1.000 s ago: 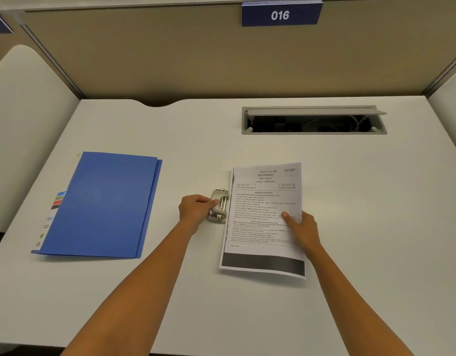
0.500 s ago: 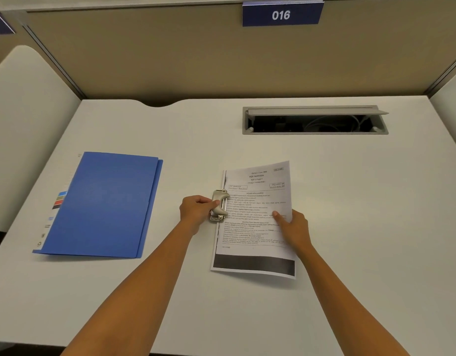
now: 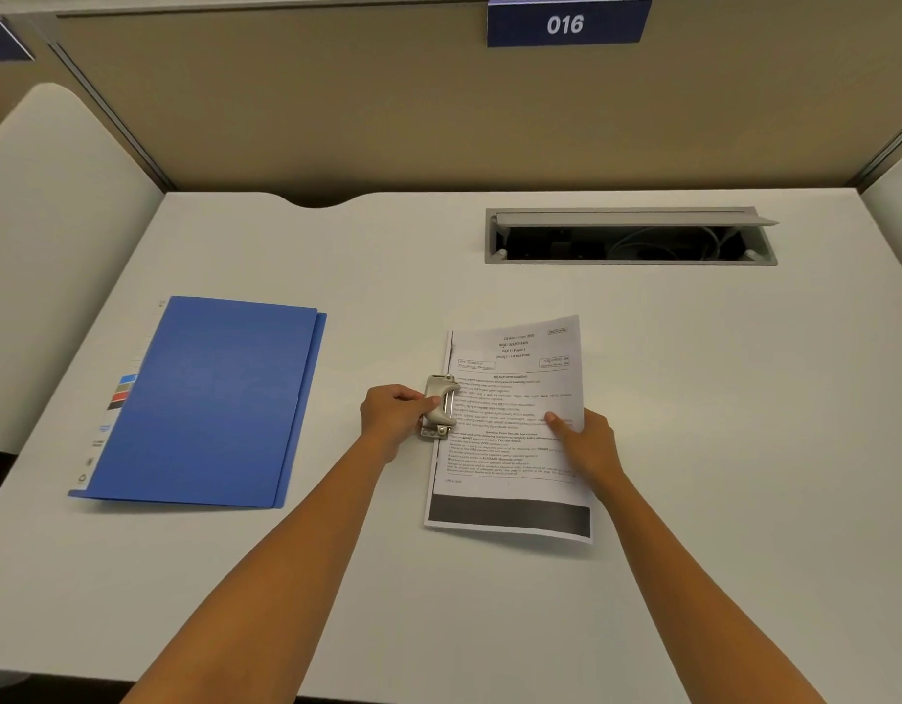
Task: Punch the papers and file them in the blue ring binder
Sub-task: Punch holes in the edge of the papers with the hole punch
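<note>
Your left hand point(image 3: 394, 416) curls clamped around the small metal punch point(image 3: 440, 406); your right hand point(image 3: 582, 439) presses fingers together, flat on the printed papers point(image 3: 512, 429).

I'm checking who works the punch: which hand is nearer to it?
Left. The left hand grips the punch; the right hand lies apart on the paper.

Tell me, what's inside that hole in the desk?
Inside the hole, under its raised flap, pale cables show against the dark. The flap and shadow hide whatever else is there.
</note>
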`<action>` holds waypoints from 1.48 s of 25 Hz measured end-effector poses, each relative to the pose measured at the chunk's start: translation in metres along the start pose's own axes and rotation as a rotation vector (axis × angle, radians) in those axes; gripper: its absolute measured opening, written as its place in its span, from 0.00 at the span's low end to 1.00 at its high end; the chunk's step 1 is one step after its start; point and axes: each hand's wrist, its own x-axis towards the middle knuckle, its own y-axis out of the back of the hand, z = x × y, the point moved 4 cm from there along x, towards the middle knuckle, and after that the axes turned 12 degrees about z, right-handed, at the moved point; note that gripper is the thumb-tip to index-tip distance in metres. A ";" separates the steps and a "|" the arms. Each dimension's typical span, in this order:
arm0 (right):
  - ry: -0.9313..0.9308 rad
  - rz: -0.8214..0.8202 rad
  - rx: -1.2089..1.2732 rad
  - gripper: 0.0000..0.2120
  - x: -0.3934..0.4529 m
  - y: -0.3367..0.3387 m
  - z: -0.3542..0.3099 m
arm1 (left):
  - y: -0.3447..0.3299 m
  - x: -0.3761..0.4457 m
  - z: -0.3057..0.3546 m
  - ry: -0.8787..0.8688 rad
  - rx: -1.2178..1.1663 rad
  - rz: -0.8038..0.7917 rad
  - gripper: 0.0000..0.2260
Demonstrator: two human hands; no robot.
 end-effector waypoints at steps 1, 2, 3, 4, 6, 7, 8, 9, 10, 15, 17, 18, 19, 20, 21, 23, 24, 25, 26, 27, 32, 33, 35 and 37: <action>-0.001 -0.013 -0.010 0.18 0.001 -0.001 0.000 | 0.000 0.000 0.000 -0.002 0.000 0.001 0.08; -0.004 -0.023 -0.023 0.18 0.001 -0.001 0.000 | 0.000 0.000 0.000 -0.006 0.001 0.001 0.08; -0.004 -0.032 -0.036 0.18 0.002 -0.002 -0.001 | 0.000 0.000 0.001 -0.008 0.004 0.000 0.08; -0.001 -0.038 -0.048 0.18 0.002 -0.002 -0.001 | 0.000 0.000 0.001 -0.009 0.009 -0.001 0.08; 0.005 -0.041 -0.067 0.18 0.003 -0.001 -0.003 | 0.000 0.001 0.003 0.000 0.018 -0.011 0.09; 0.011 -0.041 -0.078 0.19 0.003 0.000 -0.005 | -0.001 0.001 0.006 0.002 0.021 -0.018 0.09; 0.022 -0.034 -0.098 0.18 0.003 0.001 -0.007 | -0.001 0.001 0.009 -0.006 0.033 -0.017 0.10; 0.035 -0.014 -0.129 0.18 0.003 0.003 -0.009 | -0.001 0.000 0.013 -0.029 0.062 0.001 0.11; 0.042 0.024 -0.172 0.17 0.004 0.006 -0.010 | -0.001 0.000 0.017 -0.062 0.101 0.036 0.12; 0.007 0.168 -0.305 0.22 0.010 0.014 -0.005 | -0.010 0.006 0.023 -0.234 0.206 0.258 0.11; -0.009 0.162 -0.296 0.23 0.013 0.014 -0.002 | -0.016 0.010 0.026 -0.327 0.295 0.312 0.12; -0.015 0.157 -0.295 0.23 0.015 0.014 -0.002 | -0.019 0.013 0.028 -0.359 0.324 0.341 0.12; -0.016 0.156 -0.298 0.23 0.015 0.015 -0.002 | -0.022 0.015 0.029 -0.381 0.340 0.374 0.12; -0.021 0.157 -0.300 0.22 0.015 0.015 -0.001 | -0.024 0.018 0.030 -0.392 0.347 0.411 0.12; -0.022 0.161 -0.299 0.22 0.015 0.015 -0.001 | -0.025 0.020 0.031 -0.392 0.348 0.444 0.12; -0.031 0.174 -0.293 0.22 0.013 0.015 -0.001 | -0.030 0.025 0.032 -0.374 0.337 0.493 0.12; -0.029 0.178 -0.294 0.21 0.012 0.014 -0.001 | -0.032 0.025 0.031 -0.367 0.332 0.512 0.13; -0.024 0.182 -0.298 0.21 0.011 0.013 -0.002 | -0.034 0.025 0.030 -0.370 0.330 0.525 0.13; -0.024 0.188 -0.301 0.20 0.010 0.012 -0.003 | -0.037 0.025 0.030 -0.381 0.332 0.532 0.13; -0.025 0.193 -0.301 0.19 0.009 0.012 -0.003 | -0.040 0.024 0.031 -0.400 0.341 0.533 0.14; -0.042 0.198 -0.303 0.18 0.010 0.011 -0.005 | -0.057 0.011 0.044 -0.592 0.513 0.481 0.23; -0.044 0.200 -0.305 0.19 0.009 0.011 -0.005 | -0.061 0.009 0.044 -0.624 0.557 0.455 0.25; -0.044 0.208 -0.307 0.19 0.009 0.010 -0.005 | -0.066 0.009 0.041 -0.648 0.620 0.407 0.28; -0.041 0.213 -0.310 0.18 0.008 0.010 -0.005 | -0.068 0.012 0.038 -0.643 0.649 0.376 0.30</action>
